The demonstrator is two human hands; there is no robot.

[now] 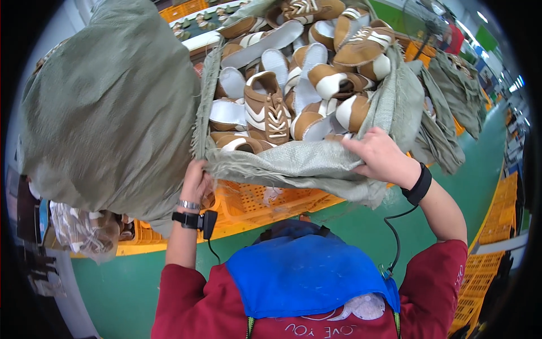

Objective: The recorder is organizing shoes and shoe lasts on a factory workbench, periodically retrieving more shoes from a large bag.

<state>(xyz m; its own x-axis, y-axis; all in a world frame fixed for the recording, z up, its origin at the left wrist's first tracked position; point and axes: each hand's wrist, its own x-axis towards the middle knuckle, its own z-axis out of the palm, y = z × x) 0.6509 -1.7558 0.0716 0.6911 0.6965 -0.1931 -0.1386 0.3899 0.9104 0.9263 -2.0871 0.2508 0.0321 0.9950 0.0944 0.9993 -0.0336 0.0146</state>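
A woven grey-green sack (293, 164) lies wide-mouthed in front of me, its frayed rim folded outward. Inside is a heap of brown and white shoes (266, 110), some laced, others showing pale soles. At the near left corner of the sack, my left hand (197, 182) is closed on the cloth, its fingertips partly hidden. My right hand (383, 157) pinches the rolled rim at the near right, thumb on the inner side beside the shoes. Beneath the sack shows an orange perforated crate (248, 198).
A second large grey-green sack (107, 113) bulges close on the left. Below it hangs a clear plastic bag (84, 229) with shoes. More sacks (457, 85) stand at the far right, near a fan (426, 22). Orange crates (480, 277) line the right side of the green floor (135, 282).
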